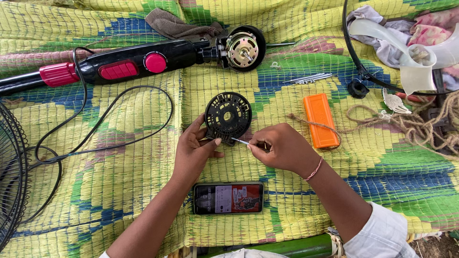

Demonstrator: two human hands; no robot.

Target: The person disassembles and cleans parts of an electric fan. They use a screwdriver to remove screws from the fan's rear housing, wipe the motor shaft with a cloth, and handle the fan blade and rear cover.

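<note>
1. The left hand (193, 153) grips the lower edge of a round black vented motor cover (228, 117), thumb and fingers (217, 142) pinched on its rim; the cover lies on the woven yellow, green and blue mat (124, 191), just above both hands.
2. The right hand (282, 148) is closed around a thin metal screwdriver (241, 142); its tip points left and meets the cover's lower rim beside the left thumb.
3. Just below the hands a phone (228, 198) lies flat with its screen lit.
4. Above the cover lies a black fan body with pink knobs (134, 64); its bare motor (242, 48) sits at the right end; a black cord (103, 119) loops to the left.
5. An orange rectangular case (320, 120) rests right of the right hand, with brown twine (420, 126) beyond it; clear fan blades (416, 55) lie at the top right; a wire fan guard (9, 177) shows at the left edge.
</note>
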